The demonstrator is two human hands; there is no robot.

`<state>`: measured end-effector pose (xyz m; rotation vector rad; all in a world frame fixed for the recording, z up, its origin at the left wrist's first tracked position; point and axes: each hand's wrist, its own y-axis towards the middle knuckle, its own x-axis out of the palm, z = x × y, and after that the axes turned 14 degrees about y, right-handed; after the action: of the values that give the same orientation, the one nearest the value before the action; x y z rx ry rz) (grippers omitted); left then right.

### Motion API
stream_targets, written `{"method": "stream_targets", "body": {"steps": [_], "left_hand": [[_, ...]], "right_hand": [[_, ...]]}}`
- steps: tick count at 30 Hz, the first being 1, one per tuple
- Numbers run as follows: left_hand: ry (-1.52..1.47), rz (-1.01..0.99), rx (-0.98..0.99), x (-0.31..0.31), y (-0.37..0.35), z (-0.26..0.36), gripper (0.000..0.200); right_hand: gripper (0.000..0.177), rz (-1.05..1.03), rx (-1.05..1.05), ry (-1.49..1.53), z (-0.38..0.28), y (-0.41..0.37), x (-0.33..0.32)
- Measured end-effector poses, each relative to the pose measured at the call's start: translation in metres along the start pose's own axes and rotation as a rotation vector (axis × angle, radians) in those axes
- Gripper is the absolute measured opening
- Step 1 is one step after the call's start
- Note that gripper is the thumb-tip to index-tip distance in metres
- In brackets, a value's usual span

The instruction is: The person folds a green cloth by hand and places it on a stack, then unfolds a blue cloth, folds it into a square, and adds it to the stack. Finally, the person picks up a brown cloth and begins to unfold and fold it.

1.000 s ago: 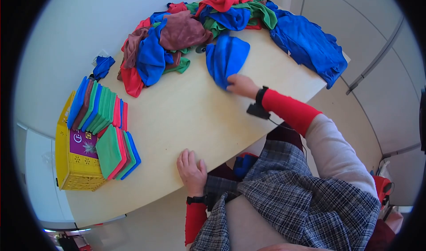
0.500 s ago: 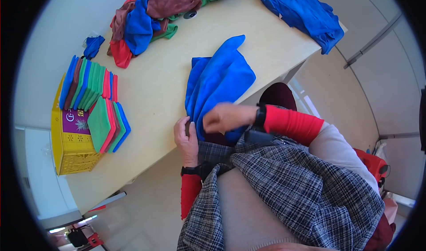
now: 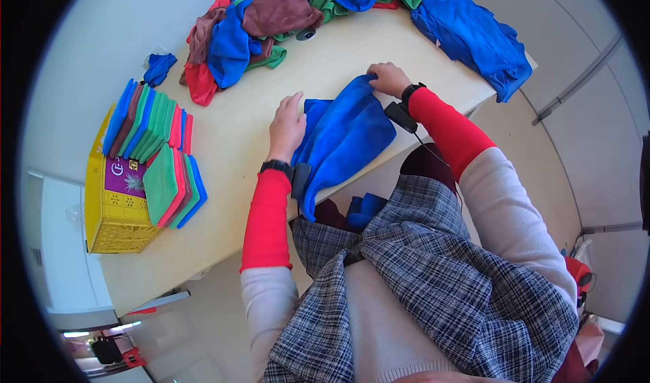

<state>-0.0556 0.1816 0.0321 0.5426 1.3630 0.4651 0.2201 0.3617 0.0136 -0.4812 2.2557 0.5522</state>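
Observation:
A rumpled blue cloth (image 3: 345, 136) lies on the table in front of me, its lower end hanging over the front edge toward my lap. My right hand (image 3: 391, 80) pinches the cloth's upper far corner. My left hand (image 3: 288, 127) is beside the cloth's left edge, its fingers stretched away from me and the thumb close to the fabric. Whether the thumb touches the cloth I cannot make out. More blue fabric (image 3: 365, 209) shows at my lap.
A yellow crate (image 3: 125, 230) at the left holds upright folded cloths (image 3: 159, 129) in green, red, brown and blue. A heap of loose cloths (image 3: 233, 41) lies along the table's far side, with a large blue cloth pile (image 3: 474, 41) at the far right.
Both hands have moved away from me, from the cloth's near end to its far part. My right hand has taken the upper corner; my left has slid up the left side.

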Motion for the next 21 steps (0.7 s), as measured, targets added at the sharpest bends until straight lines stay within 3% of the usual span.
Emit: {"method": "stream_targets", "body": {"steps": [1,4,9,13,15,16,18,19,21], "left_hand": [[-0.002,-0.002,0.004,0.011,0.004,-0.003,0.034],[-0.059,-0.344,-0.052,0.027,0.014,-0.006,0.023],[-0.191,-0.375,-0.156,0.015,0.018,-0.030,0.015],[-0.225,0.039,-0.223,-0.045,0.053,-0.059,0.018],[-0.191,0.143,-0.216,-0.088,0.076,-0.057,0.017],[-0.187,0.148,-0.214,-0.109,0.084,-0.050,0.017],[-0.089,0.350,-0.143,-0.145,0.090,-0.035,0.014],[-0.087,0.354,-0.140,-0.158,0.089,-0.030,0.014],[-0.029,0.413,-0.119,-0.179,0.079,-0.022,0.012]], "right_hand": [[0.026,-0.053,0.032,0.008,-0.006,-0.006,-0.006],[0.023,0.005,0.061,0.195,-0.015,-0.023,-0.025],[0.017,0.072,0.040,0.551,-0.016,-0.034,-0.060],[0.013,0.107,-0.056,0.524,-0.043,-0.027,-0.104],[0.015,0.335,-0.447,0.219,-0.061,-0.017,-0.124],[0.015,0.339,-0.452,0.221,-0.076,-0.016,-0.135],[0.018,0.476,-0.648,0.139,-0.115,-0.019,-0.156],[0.019,0.545,-0.745,0.095,-0.126,-0.023,-0.162],[0.020,0.555,-0.777,0.051,-0.135,-0.033,-0.163]]}}
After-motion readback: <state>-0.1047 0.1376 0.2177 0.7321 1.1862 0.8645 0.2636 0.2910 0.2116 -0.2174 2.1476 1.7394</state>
